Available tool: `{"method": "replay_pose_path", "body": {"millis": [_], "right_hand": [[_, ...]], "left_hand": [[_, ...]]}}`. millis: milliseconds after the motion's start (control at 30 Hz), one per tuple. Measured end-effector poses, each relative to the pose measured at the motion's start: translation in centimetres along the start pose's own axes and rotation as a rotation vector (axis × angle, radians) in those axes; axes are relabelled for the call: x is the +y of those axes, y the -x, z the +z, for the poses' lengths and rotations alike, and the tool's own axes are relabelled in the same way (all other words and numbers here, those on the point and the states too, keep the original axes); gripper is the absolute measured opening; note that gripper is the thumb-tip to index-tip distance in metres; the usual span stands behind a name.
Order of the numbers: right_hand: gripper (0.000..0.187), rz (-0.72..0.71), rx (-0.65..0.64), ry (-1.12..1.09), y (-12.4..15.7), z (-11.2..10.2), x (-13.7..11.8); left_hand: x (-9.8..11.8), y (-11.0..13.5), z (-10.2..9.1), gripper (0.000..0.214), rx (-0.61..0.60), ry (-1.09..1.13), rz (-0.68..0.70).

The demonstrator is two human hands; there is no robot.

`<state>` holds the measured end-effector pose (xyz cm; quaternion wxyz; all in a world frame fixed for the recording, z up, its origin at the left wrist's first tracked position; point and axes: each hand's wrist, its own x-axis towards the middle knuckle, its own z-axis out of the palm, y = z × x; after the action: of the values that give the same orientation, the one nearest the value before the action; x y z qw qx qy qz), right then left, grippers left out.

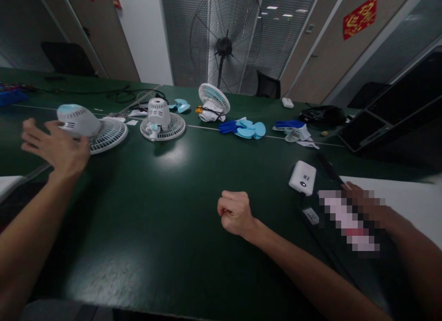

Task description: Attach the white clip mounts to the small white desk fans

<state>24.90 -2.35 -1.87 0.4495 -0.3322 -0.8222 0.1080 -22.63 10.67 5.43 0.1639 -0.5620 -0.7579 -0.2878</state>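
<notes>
My left hand (57, 148) is raised with fingers spread, open, just in front of a small white and light-blue fan (90, 127) lying on the dark green table (155, 219); it does not grip it. My right hand (235, 212) rests on the table as a closed fist with nothing visible in it. A second small fan (161, 120) lies grille-down further back, and a third (213, 101) stands tilted behind it.
Light-blue fan blades (250, 129) and blue gloves (289, 124) lie mid-table. A white box (303, 177) sits to the right beside another person's hand (361, 199). A big pedestal fan (224, 40), cables (131, 94) and a laptop (380, 123) stand at the back.
</notes>
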Motion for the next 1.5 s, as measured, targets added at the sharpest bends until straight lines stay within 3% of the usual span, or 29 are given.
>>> {"method": "replay_pose_path", "body": {"millis": [33, 67, 167, 300, 433, 633, 767, 867, 1000, 1100, 1233, 1400, 1500], "right_hand": [[0.021, 0.007, -0.008, 0.007, -0.1, -0.1, -0.1], [0.023, 0.022, -0.017, 0.017, -0.4, -0.2, -0.3], [0.03, 0.131, -0.091, 0.06, -1.3, -0.7, -1.0], [0.039, 0.22, -0.278, 0.126, -2.1, -1.0, -1.5], [0.038, 0.193, -0.354, 0.165, -2.1, -1.0, -1.4], [0.031, 0.19, -0.323, 0.156, -1.9, -0.9, -1.1], [0.031, 0.199, -0.329, 0.165, -2.1, -1.0, -1.3], [0.031, 0.194, -0.323, 0.153, -2.1, -1.0, -1.3], [0.031, 0.197, -0.303, 0.13, -1.9, -0.9, -1.0], [0.031, 0.248, -0.243, 0.129, -2.0, -0.9, -0.9], [0.038, 0.357, -0.113, 0.194, -2.3, -0.8, -1.1], [0.056, 0.285, -0.156, 0.264, -2.6, -0.3, -1.3], [0.066, 0.352, -0.068, 0.353, -2.3, 0.0, -0.7]], "left_hand": [[1.7, 0.5, 0.2, 0.061, 0.106, 0.0, -0.013], [3.7, 1.0, 0.5, 0.054, 0.092, 0.028, 0.072], [9.3, 2.0, 1.9, 0.046, -0.155, 0.139, 0.406], [13.7, 1.3, 3.8, 0.047, -0.199, 0.121, 0.506], [14.4, -0.4, 4.7, 0.042, -0.227, 0.085, 0.497], [14.3, -0.9, 4.4, 0.049, -0.238, 0.047, 0.485], [14.2, -0.8, 5.2, 0.062, -0.288, 0.124, 0.366], [14.2, -0.9, 6.4, 0.05, -0.309, 0.177, 0.31], [14.4, -0.1, 7.6, 0.031, -0.252, 0.23, 0.27], [14.6, 2.0, 7.1, 0.026, -0.201, 0.33, 0.276], [15.4, 6.4, 4.8, 0.021, -0.218, 0.453, 0.347], [18.1, 12.8, 1.5, 0.015, -0.319, 0.659, 0.506], [19.9, 15.8, 0.4, 0.009, -0.382, 0.794, 0.635]]}}
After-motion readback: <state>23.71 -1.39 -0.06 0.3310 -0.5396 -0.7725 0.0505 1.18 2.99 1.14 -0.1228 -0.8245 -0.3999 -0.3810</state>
